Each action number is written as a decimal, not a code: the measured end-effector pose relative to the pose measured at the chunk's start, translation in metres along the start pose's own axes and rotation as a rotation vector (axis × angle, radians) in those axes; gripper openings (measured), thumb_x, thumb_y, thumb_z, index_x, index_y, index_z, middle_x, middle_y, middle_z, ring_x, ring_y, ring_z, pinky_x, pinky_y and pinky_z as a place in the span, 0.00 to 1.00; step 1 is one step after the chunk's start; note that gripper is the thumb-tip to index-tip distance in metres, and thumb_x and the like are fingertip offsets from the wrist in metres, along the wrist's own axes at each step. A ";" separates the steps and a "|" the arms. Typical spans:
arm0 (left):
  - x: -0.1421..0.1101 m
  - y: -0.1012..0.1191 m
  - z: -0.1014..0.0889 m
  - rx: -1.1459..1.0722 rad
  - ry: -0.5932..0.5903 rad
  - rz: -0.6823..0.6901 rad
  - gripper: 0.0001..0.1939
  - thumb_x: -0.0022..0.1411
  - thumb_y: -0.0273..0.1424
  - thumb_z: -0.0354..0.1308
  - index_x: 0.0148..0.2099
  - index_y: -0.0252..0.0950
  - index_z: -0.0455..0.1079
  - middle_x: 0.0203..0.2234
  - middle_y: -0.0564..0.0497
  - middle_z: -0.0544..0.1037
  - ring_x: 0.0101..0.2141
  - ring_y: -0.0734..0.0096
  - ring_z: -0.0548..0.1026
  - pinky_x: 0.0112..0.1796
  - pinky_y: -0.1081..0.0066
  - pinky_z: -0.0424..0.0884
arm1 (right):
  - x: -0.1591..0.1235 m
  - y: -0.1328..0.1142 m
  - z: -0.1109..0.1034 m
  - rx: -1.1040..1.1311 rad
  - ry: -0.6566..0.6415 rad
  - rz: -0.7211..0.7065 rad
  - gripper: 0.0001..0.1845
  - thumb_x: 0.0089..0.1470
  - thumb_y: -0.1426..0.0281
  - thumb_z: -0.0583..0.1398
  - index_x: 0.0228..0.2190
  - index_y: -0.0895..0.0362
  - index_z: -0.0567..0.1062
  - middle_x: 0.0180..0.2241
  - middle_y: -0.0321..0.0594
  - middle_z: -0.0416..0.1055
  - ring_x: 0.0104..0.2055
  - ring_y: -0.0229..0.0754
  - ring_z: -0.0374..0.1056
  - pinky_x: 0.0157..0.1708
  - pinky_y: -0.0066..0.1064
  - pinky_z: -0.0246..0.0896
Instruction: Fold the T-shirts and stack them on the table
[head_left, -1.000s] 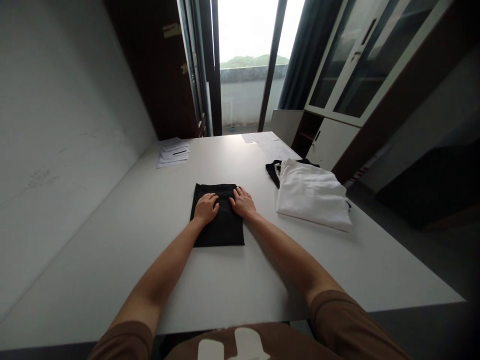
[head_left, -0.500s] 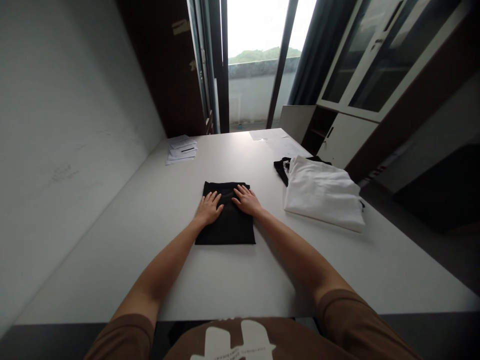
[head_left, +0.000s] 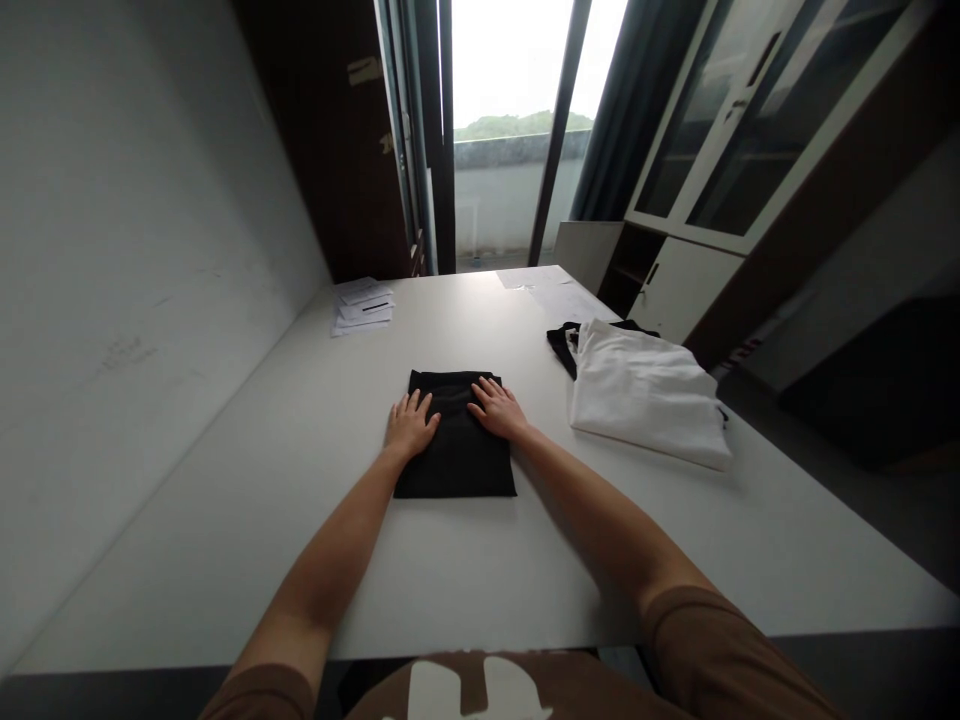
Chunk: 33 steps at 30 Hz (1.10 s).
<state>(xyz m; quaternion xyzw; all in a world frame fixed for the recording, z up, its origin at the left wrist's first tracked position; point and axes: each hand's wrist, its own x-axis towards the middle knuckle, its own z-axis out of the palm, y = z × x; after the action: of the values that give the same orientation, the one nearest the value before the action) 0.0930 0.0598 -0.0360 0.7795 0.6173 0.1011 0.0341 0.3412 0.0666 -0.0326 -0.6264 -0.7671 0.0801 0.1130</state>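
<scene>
A black cloth garment [head_left: 457, 455], folded into a neat rectangle, lies flat on the white table [head_left: 300, 520] in front of me. My left hand [head_left: 410, 422] rests on its left edge with the fingers stretched out and slightly spread. On the upper right part of the fabric lies my right hand [head_left: 498, 406], palm down, fingers extended. Neither hand grips anything. The exact kind of garment cannot be made out from the folded shape.
To the right, a folded white garment [head_left: 645, 395] lies partly over black clothing [head_left: 561, 345]. Several papers [head_left: 362, 305] sit at the back left by the wall [head_left: 150, 300]. More sheets [head_left: 559, 295] lie at the far right corner. Cabinets [head_left: 686, 285] stand beyond the table's right side.
My left hand has slid a little left, toward the edge of the black garment. My right hand stays on its upper right part. The camera view has shifted slightly.
</scene>
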 end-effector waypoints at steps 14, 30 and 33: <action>-0.046 0.072 -0.022 -0.116 0.032 0.561 0.27 0.71 0.43 0.53 0.68 0.41 0.65 0.69 0.43 0.61 0.68 0.54 0.58 0.67 0.51 0.52 | 0.014 0.034 0.007 -0.010 0.146 0.158 0.29 0.70 0.58 0.48 0.68 0.49 0.63 0.72 0.44 0.49 0.74 0.56 0.42 0.69 0.56 0.42; -0.067 0.090 -0.042 -0.268 -0.289 1.032 0.21 0.74 0.37 0.52 0.65 0.63 0.67 0.69 0.59 0.63 0.70 0.55 0.56 0.68 0.42 0.41 | 0.014 0.070 0.000 0.035 0.100 -0.001 0.28 0.69 0.58 0.53 0.66 0.47 0.66 0.71 0.39 0.55 0.72 0.50 0.50 0.70 0.46 0.47; -0.062 0.088 -0.040 -0.378 -0.297 1.010 0.21 0.74 0.36 0.51 0.65 0.58 0.68 0.65 0.56 0.69 0.68 0.60 0.61 0.69 0.48 0.46 | 0.014 0.070 0.001 0.037 0.115 -0.003 0.27 0.69 0.58 0.54 0.66 0.48 0.67 0.70 0.40 0.55 0.72 0.49 0.51 0.70 0.45 0.47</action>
<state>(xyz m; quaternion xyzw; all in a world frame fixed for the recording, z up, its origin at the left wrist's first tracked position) 0.1557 -0.0235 0.0120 0.9646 0.1268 0.1030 0.2073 0.4045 0.0950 -0.0507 -0.6266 -0.7586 0.0582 0.1686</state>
